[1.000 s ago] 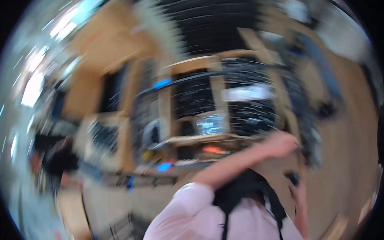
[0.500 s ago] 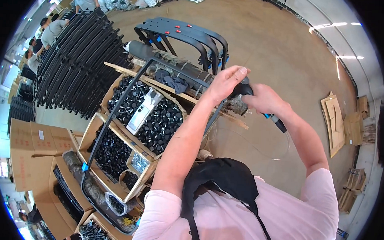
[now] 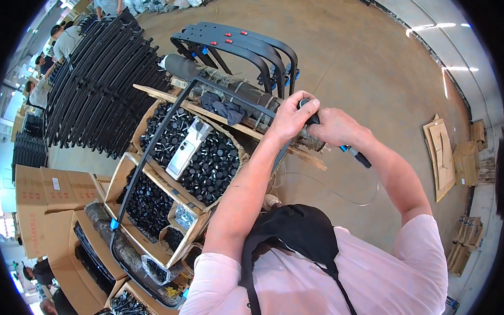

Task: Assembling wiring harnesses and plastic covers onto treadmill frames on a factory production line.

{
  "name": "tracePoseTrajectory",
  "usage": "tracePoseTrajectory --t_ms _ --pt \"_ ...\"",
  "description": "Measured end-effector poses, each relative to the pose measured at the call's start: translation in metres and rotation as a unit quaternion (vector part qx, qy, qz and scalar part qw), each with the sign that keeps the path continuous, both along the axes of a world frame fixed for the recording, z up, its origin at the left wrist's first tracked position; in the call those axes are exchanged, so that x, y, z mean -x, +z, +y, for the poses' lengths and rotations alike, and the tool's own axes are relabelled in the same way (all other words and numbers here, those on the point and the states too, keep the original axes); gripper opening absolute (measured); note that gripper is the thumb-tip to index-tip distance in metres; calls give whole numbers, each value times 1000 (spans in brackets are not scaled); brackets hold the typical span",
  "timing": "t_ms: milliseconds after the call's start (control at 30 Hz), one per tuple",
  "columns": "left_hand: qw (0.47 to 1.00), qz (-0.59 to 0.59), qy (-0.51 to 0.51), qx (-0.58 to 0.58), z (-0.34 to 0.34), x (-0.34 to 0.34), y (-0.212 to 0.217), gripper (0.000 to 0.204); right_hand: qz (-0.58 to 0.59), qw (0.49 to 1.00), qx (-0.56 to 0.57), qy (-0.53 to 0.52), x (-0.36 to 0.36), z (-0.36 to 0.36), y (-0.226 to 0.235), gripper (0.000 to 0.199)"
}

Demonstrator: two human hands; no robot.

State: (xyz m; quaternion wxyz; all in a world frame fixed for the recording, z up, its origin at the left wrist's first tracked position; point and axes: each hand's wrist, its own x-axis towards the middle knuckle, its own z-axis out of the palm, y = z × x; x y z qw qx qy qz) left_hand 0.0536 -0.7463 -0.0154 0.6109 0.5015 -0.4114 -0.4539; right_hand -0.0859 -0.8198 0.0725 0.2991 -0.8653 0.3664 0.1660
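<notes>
My right hand (image 3: pixel 337 127) is wrapped round a black air tool with a blue collar; its lower end (image 3: pixel 363 158) sticks out below the hand. The tool's dark head (image 3: pixel 310 110) sits between my two hands. My left hand (image 3: pixel 291 115) is closed at the corner of a bent black tube frame (image 3: pixel 160 126), its thumb beside the tool head. The fingers hide that corner and where the tool meets it. The frame lies across a padded roller (image 3: pixel 246 96) and over wooden bins. A thin clear hose (image 3: pixel 367 201) hangs in a loop below.
Wooden bins hold black-capped bolts (image 3: pixel 216 162) and small black parts (image 3: pixel 145 201). A white phone-like device (image 3: pixel 188 150) lies on the bolts. Finished-looking curved black frames (image 3: pixel 239 43) stand ahead. Stacked black frames (image 3: pixel 99 85) and cartons (image 3: pixel 53 192) fill the left; people work beyond.
Both hands and the tool have shifted slightly; the tool head has tipped toward my left hand, whose fingers have curled closer. The frame stays across the bins.
</notes>
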Motion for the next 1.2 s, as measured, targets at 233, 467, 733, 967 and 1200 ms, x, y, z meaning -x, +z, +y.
tracePoseTrajectory --t_ms 233,467,733,967,1200 --pt "999 9 18 28 4 8 -14 31 3 998 39 39 8 -8 -21 37" --pt "996 -78 18 -29 9 15 -8 31 -20 999 10 38 20 -7 -20 38" --pt "999 18 38 -14 9 11 -15 30 -57 997 6 49 10 -7 -18 40" --pt "998 -44 37 15 9 23 -30 28 -45 995 -90 -10 19 -12 -48 35" --pt "996 -76 31 27 15 16 -8 41 -105 984 -132 -55 12 -3 -40 39"
